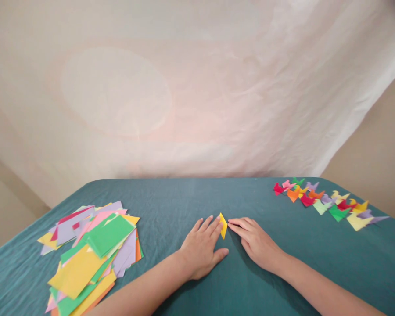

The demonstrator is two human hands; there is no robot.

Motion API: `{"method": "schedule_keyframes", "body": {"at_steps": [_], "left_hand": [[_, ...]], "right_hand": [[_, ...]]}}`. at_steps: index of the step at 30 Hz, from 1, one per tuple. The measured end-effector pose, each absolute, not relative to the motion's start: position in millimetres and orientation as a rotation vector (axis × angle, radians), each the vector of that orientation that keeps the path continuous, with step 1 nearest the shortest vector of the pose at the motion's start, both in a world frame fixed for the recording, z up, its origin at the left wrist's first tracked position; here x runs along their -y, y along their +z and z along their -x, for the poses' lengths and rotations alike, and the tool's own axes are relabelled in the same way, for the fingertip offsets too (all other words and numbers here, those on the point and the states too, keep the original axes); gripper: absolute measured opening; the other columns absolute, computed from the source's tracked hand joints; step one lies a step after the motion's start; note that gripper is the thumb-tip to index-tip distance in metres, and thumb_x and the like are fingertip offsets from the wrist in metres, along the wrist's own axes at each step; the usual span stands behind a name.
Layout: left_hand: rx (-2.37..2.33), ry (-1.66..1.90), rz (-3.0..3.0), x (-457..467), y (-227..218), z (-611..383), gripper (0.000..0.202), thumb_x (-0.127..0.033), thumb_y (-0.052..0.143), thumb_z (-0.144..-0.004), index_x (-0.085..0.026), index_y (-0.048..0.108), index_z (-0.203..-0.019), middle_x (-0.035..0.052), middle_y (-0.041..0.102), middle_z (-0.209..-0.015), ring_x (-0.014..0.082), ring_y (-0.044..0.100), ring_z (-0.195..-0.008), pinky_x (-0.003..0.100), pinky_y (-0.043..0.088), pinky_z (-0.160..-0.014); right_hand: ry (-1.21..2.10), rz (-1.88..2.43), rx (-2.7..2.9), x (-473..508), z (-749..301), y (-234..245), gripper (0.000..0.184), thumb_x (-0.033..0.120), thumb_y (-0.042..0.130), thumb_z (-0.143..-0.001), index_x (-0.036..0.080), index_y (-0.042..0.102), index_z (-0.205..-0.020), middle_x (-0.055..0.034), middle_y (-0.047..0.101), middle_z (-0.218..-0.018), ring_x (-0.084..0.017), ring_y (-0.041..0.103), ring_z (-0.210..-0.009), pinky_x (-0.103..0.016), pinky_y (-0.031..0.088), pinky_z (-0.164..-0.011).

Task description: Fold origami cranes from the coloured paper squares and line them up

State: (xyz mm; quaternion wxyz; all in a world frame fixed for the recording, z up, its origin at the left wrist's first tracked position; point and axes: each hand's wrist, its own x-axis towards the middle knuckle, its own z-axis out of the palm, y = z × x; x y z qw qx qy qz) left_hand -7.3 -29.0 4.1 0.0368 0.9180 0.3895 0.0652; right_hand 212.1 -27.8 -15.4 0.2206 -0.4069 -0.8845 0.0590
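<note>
A small piece of folded yellow paper (223, 227), shaped like a narrow diamond, lies on the teal cloth near the middle of the table. My left hand (202, 245) rests palm down on its left side, fingers stretched out and covering part of it, with the thumb held apart. From the other side, my right hand (256, 241) reaches in, its fingertips drawn together at the paper's right corner. The underside of the paper and the part beneath my left fingers are hidden.
A loose pile of coloured paper sheets (112, 235) spreads over the left of the table. Several small folded paper birds (339, 213) stand in rows at the far right. Behind the teal-covered table (184, 197) hangs a pale cloth (197, 96).
</note>
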Motion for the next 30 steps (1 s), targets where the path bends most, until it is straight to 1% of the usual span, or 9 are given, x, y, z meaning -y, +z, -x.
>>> {"method": "schedule_keyframes", "body": {"at_steps": [8,13,17,25,30], "left_hand": [[-1.167,0.169,-2.795,28,5,9,0.062,-0.056,0.02,-0.09,-0.023,0.015,-0.141,0.0045,0.015,-0.148,0.024,0.015,-0.135,0.042,0.016,-0.107],[-1.183,0.086,-2.788,29,8,8,0.064,-0.057,0.021,-0.089,-0.02,0.015,-0.142,0.0058,0.014,-0.148,0.0258,0.014,-0.135,0.044,0.015,-0.107],[-1.186,0.1,-2.797,29,6,8,0.063,-0.057,0.018,-0.09,-0.021,0.014,-0.142,0.0046,0.013,-0.149,0.0252,0.014,-0.135,0.043,0.015,-0.108],[-1.174,0.142,-2.817,28,4,10,0.065,-0.059,0.016,-0.089,-0.021,0.015,-0.142,0.0047,0.015,-0.148,0.0251,0.014,-0.135,0.043,0.015,-0.107],[-1.157,0.137,-2.834,27,3,11,0.065,-0.058,0.016,-0.089,-0.02,0.015,-0.142,0.0059,0.014,-0.149,0.026,0.013,-0.135,0.043,0.015,-0.107]], "right_hand": [[0.132,1.121,2.466,28,-212,-14,0.057,-0.001,0.035,-0.075,0.018,0.048,-0.126,-0.0095,0.052,-0.122,-0.021,0.045,-0.108,-0.043,0.04,-0.092],[0.066,1.108,2.451,27,-212,-18,0.056,-0.001,0.036,-0.074,0.018,0.049,-0.125,-0.0103,0.053,-0.12,-0.022,0.047,-0.107,-0.043,0.042,-0.09],[0.05,1.121,2.441,27,-212,-19,0.055,-0.001,0.036,-0.074,0.018,0.049,-0.125,-0.0102,0.053,-0.12,-0.022,0.048,-0.106,-0.043,0.042,-0.091],[0.06,1.133,2.412,24,-208,-15,0.047,-0.001,0.036,-0.075,0.017,0.054,-0.115,-0.0099,0.054,-0.117,-0.021,0.05,-0.106,-0.042,0.043,-0.091],[0.068,1.092,2.413,16,-207,-11,0.044,0.0,0.036,-0.075,0.018,0.057,-0.11,-0.0092,0.055,-0.114,-0.02,0.052,-0.104,-0.04,0.044,-0.091]]}}
